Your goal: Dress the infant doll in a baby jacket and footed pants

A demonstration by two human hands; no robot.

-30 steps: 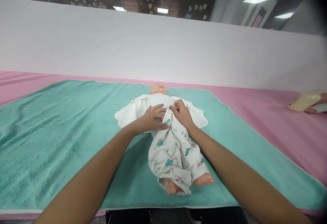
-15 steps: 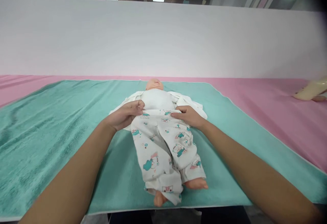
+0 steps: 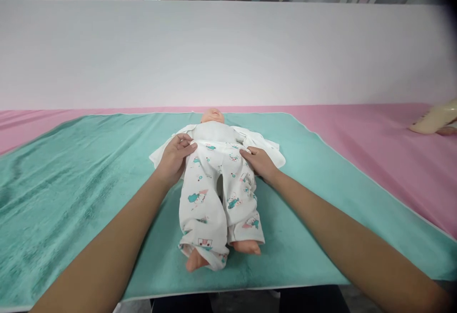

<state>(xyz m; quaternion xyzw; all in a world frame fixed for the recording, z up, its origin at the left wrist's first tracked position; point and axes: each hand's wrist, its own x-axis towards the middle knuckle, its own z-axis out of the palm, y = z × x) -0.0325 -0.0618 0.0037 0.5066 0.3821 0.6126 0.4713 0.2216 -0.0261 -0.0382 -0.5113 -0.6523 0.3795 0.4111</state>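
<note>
A baby doll [image 3: 213, 116] lies on its back on a teal towel [image 3: 71, 179], head away from me, feet toward me. It wears a white top [image 3: 216, 134] and white printed trousers [image 3: 214, 194]. My left hand [image 3: 174, 156] grips the trousers' waistband at the doll's left-side hip, fingers curled on the cloth. My right hand [image 3: 259, 160] holds the waistband at the other hip. Both bare feet [image 3: 246, 247] stick out of the trouser legs.
The towel lies on a pink sheet [image 3: 374, 141] backed by a white wall panel [image 3: 228, 55]. At the far right edge a cream-coloured object [image 3: 433, 121] rests on the pink sheet beside another person's hand. The table's front edge runs just below the doll's feet.
My hands moved apart from the doll's belly to its hips, spreading and pulling the trousers' waistband up. The trousers now lie straight over both legs.
</note>
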